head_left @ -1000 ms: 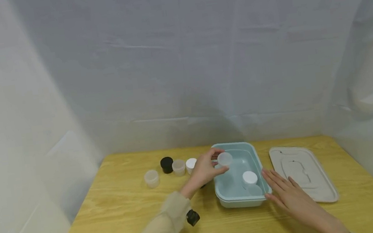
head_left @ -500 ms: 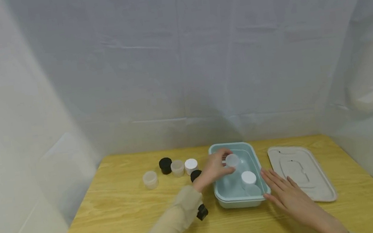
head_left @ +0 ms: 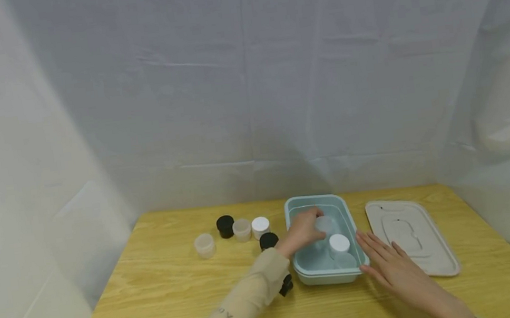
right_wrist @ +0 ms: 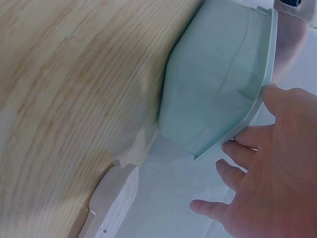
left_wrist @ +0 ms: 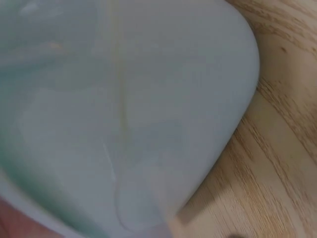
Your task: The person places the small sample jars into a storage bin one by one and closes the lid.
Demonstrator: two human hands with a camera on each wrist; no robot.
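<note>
the left hand [head_left: 303,230] grips a small clear plastic jar [head_left: 324,223] low inside the pale green rectangular plastic tub [head_left: 343,210], at 12 o'clock of a white-lidded jar [head_left: 339,243]. right hand [head_left: 389,264], fingers flat, steadies the tub's rim (placing step). next, i judge: release gently.

The storage box [head_left: 346,222] sits mid-worktop [head_left: 167,297] toward the back edge, a capped jar [head_left: 339,246] inside. Its lid [head_left: 410,235] lies right; five small jars [head_left: 242,229] cluster left.
</note>
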